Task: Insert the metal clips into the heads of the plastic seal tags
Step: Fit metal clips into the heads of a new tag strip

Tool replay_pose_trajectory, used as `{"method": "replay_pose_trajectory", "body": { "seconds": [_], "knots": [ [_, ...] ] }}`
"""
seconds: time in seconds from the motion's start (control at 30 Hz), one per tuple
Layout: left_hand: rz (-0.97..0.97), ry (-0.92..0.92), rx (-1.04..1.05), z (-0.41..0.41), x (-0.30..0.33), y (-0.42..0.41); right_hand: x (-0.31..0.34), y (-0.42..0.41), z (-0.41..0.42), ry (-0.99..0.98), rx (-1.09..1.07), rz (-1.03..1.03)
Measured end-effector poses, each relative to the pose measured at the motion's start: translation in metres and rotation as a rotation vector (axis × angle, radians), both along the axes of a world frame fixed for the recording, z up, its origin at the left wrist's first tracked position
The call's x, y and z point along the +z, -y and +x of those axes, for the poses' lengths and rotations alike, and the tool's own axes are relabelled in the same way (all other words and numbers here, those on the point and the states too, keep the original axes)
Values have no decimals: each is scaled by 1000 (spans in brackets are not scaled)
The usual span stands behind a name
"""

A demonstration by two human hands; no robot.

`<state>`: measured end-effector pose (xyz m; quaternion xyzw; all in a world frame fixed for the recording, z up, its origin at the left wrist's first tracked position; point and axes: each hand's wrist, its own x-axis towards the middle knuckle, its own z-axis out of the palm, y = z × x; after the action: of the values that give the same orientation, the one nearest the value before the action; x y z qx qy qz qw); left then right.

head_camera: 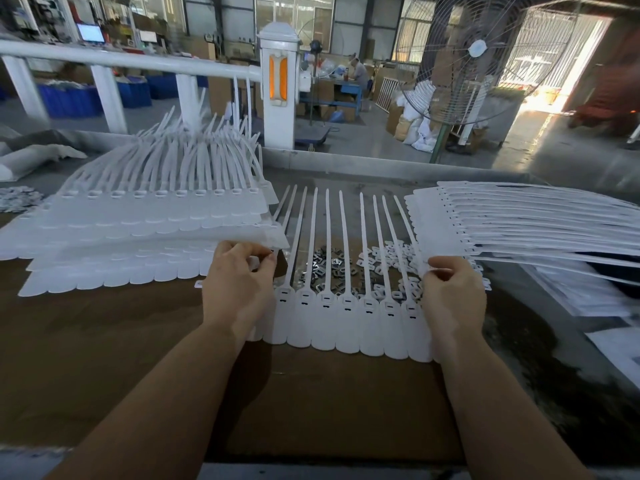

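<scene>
A joined strip of several white plastic seal tags [346, 323] lies flat on the brown table, straps pointing away from me. My left hand [239, 289] pinches the strip's left end with curled fingers. At the strip's right end, my right hand [453, 292] grips the edge in the same way. Under and beyond the straps lies a loose heap of small metal clips [332, 268] mixed with white plastic pieces [398, 268]. The tag heads show small dark slots.
A tall pile of tag strips [156, 216] sits at the left, another stack [519, 216] fans out at the right. More clips [17, 199] lie at the far left edge. A white railing [280, 91] and a large fan [478, 57] stand beyond the table.
</scene>
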<state>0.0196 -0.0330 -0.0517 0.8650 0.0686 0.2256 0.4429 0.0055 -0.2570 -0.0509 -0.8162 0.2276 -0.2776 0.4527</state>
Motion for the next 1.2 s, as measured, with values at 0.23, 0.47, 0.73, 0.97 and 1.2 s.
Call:
{"method": "replay_pose_trajectory", "body": {
  "seconds": [0.23, 0.47, 0.73, 0.97, 1.2],
  "knots": [
    [-18, 22, -83, 0, 0, 0, 1, 7, 2, 44, -27, 97],
    [65, 28, -193, 2, -2, 0, 1, 11, 1, 79, -66, 168],
    [25, 52, -324, -2, 1, 0, 1, 14, 3, 121, -101, 202],
    [14, 60, -394, -4, 2, -1, 2, 17, 3, 144, -140, 253],
    [117, 17, -410, -2, 1, 0, 2, 19, 1, 130, -137, 283]
  ]
}}
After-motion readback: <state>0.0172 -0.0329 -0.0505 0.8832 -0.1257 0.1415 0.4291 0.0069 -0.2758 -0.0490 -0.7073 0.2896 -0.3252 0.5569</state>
